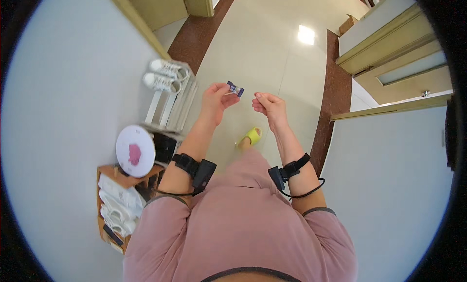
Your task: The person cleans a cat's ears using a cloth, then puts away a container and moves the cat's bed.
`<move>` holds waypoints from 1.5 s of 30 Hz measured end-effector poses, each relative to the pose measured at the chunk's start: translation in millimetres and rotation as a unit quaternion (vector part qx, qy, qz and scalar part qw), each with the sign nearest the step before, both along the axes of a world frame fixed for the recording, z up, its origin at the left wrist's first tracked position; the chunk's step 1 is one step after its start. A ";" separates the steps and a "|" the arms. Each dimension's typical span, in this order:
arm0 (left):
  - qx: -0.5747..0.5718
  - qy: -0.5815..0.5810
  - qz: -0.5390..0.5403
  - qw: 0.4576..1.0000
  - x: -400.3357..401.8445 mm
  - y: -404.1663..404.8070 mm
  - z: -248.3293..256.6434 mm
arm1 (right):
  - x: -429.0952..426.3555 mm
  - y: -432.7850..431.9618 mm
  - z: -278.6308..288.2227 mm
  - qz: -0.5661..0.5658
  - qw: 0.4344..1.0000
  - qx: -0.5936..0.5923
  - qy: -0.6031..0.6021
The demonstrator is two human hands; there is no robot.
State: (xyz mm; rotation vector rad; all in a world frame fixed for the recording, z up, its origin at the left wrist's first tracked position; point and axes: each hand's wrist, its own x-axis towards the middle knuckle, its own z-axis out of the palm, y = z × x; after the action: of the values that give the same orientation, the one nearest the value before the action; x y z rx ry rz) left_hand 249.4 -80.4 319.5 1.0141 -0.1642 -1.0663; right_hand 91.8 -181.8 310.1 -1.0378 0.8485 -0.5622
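Observation:
My left hand pinches a small blue wrapped packet between thumb and fingers; the packet bears writing. A thin pale stick-like piece shows beneath the thumb. To the right of the packet, a short gap apart, is my right hand. Its thumb and index fingertip meet, the other fingers are curled, and nothing can be made out between them. Each forearm wears a black strap with a black device and a cable. One foot in a yellow-green slide sandal shows on the floor below the hands.
White sneakers top a rack along the left wall. Nearer stand a round white disc with a pink shape and a wooden shelf holding white items. Doors flank the tiled corridor; a cardboard box lies at far right.

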 end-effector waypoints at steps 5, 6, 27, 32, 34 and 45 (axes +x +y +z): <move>0.035 -0.001 -0.048 0.998 1.8 -145.5 19.8 | 9.5 -132.2 23.1 -0.048 0.999 -0.015 -0.001; 0.054 -0.004 -0.056 0.997 -1.0 -171.3 22.2 | 10.4 -156.6 27.9 -0.044 0.999 -0.025 -0.012; 0.062 0.045 -0.186 0.979 -41.9 -753.8 14.6 | -27.7 -647.9 18.5 -0.114 0.993 -0.032 0.012; 0.068 0.023 -0.201 0.977 -27.5 -874.3 22.7 | -2.1 -764.9 25.0 -0.119 0.982 -0.132 0.067; 0.066 0.049 -0.218 0.972 -29.6 -921.6 21.9 | 3.6 -818.4 13.5 -0.124 0.980 -0.138 0.066; 0.085 -0.029 -0.331 0.939 21.1 -1228.5 44.4 | 48.3 -1138.6 30.3 -0.089 0.995 -0.013 -0.044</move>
State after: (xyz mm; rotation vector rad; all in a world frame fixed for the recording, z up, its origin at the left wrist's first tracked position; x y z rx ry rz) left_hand 270.5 -1308.9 363.9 1.1786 -0.4935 -1.6845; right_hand 140.1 -1320.5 340.4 -0.9591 0.8619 -0.7669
